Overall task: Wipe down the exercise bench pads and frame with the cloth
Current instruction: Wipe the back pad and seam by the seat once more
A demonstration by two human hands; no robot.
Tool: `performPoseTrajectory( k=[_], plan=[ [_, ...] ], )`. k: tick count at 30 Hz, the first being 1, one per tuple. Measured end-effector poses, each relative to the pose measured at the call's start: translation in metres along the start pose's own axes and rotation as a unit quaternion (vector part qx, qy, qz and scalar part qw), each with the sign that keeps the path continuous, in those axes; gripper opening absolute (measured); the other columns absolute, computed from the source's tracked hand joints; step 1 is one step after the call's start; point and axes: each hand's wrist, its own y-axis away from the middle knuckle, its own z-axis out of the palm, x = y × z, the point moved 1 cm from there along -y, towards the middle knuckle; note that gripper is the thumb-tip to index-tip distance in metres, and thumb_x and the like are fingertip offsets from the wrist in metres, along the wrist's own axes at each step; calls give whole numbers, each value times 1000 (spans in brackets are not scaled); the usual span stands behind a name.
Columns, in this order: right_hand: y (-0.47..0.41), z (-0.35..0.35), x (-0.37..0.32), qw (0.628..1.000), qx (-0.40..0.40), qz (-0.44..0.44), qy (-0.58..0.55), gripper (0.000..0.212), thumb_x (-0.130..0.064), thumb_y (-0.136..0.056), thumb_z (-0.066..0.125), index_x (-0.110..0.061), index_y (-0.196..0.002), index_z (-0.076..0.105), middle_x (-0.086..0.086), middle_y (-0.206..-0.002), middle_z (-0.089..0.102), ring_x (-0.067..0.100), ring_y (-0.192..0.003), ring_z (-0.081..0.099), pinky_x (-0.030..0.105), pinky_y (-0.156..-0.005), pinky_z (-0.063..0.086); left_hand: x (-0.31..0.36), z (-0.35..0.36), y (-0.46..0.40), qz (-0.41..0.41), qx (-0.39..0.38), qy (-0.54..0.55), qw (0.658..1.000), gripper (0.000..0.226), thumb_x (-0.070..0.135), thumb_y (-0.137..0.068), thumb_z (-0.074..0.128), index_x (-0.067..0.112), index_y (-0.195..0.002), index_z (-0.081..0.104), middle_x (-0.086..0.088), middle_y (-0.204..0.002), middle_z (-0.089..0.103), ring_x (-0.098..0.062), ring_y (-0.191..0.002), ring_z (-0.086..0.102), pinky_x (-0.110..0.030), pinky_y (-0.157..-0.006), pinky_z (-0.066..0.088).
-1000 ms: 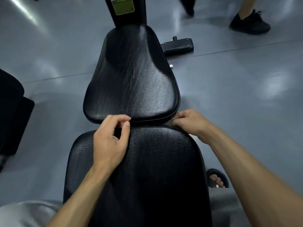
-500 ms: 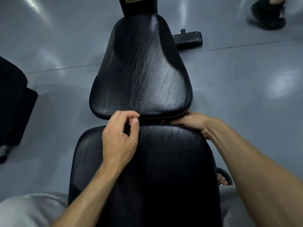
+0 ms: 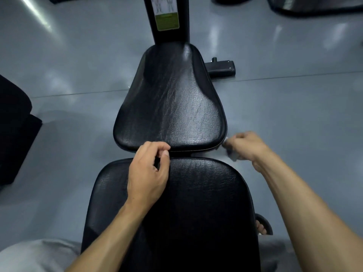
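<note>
**2 hands at the gap between the bench pads**

2 black pads make up the bench: the seat pad [image 3: 170,99], tapering toward the far end, and the back pad [image 3: 196,203], wider and nearer, with a narrow gap running left to right between them. Both surfaces are creased vinyl with a dull sheen.

The left hand [image 3: 147,173] rests on the far edge of the back pad, left of centre. Its fingers are curled, thumb and forefinger tips drawn close together right at the gap; whether they pinch anything cannot be told.

The right hand [image 3: 245,147] is off the right side of the bench, just beside the near right corner of the seat pad. Its fingers are curled around a small pale cloth [image 3: 232,155], part of which shows below the knuckles and part at the fingertips next to the pad's piping. The hand and cloth are blurred.

At the far end a black upright post [image 3: 167,18] of the frame rises behind the seat pad, bearing a label with a green panel. A black frame foot [image 3: 220,68] lies on the floor to the right of the seat pad. The floor [image 3: 78,65] is glossy grey with light reflections. A sandalled foot [image 3: 262,226] shows at the near right of the back pad, and grey clothing at the near left.
</note>
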Motion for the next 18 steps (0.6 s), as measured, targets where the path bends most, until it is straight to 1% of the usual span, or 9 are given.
performPoseTrajectory(
  k=[2, 4, 6, 8, 11, 13, 14, 16, 18],
  plan=[
    [0, -9, -10, 989, 124, -59, -58, 21, -30, -63, 66, -9, -64, 66, 5, -59, 63, 20, -60, 52, 33, -62, 43, -1, 0, 0, 6, -4, -1, 1000, 13, 10, -98, 62, 22, -102, 67, 16, -92, 59, -7, -85, 57, -19, -68, 39],
    [6, -6, -25, 971, 189, -125, -72, 18, -32, -74, 69, -15, -70, 65, -3, -62, 63, 17, -61, 54, 34, -63, 44, -2, -1, 0, 16, -13, 0, 1000, 14, 11, -98, 63, 23, -103, 67, 18, -93, 58, -7, -90, 56, -17, -74, 40],
    [16, 7, -35, 958, 213, -190, -17, 9, -29, -89, 66, -20, -87, 67, -5, -79, 70, 19, -76, 63, 37, -74, 49, -5, -2, 0, 47, -29, -4, 998, 15, 14, -98, 61, 24, -107, 69, 19, -97, 59, -5, -96, 55, -20, -86, 40],
    [21, 18, -42, 943, 232, -234, 52, 18, -24, -97, 58, -20, -111, 67, 1, -101, 73, 26, -94, 65, 35, -82, 44, -9, -7, -4, 97, -45, -12, 994, 19, 20, -97, 59, 25, -113, 70, 17, -107, 62, -6, -106, 55, -25, -97, 38],
    [19, 29, -50, 943, 199, -257, 70, 40, -27, -103, 52, -24, -142, 55, -1, -134, 66, 21, -123, 59, 29, -100, 40, -23, -15, -29, 162, -73, -44, 983, 32, 31, -102, 53, 23, -129, 68, 12, -134, 60, -11, -132, 51, -34, -118, 29],
    [13, 34, -59, 947, 162, -267, 79, 48, -30, -105, 47, -26, -153, 44, -5, -155, 49, 12, -143, 42, 27, -118, 30, -37, -18, -55, 170, -99, -85, 977, 43, 39, -105, 45, 24, -142, 59, 9, -153, 49, -13, -148, 36, -44, -125, 23],
    [8, 36, -65, 946, 146, -275, 94, 50, -31, -106, 45, -26, -156, 40, -7, -161, 40, 8, -149, 33, 22, -121, 21, -44, -19, -68, 172, -113, -103, 973, 46, 42, -106, 41, 25, -147, 54, 9, -159, 42, -13, -152, 29, -47, -125, 21],
    [-9, 37, -83, 939, 121, -291, 136, 53, -32, -108, 42, -24, -159, 33, -8, -166, 26, 4, -153, 19, 11, -116, 8, -56, -20, -93, 190, -139, -128, 963, 49, 46, -107, 35, 29, -152, 47, 11, -165, 32, -13, -156, 20, -50, -126, 20],
    [-32, 37, -107, 929, 106, -307, 181, 55, -34, -109, 40, -22, -161, 26, -5, -169, 17, 6, -155, 11, 12, -113, 5, -66, -17, -121, 207, -155, -137, 956, 51, 49, -108, 30, 33, -155, 43, 12, -167, 27, -12, -157, 15, -48, -127, 18]
  ],
)
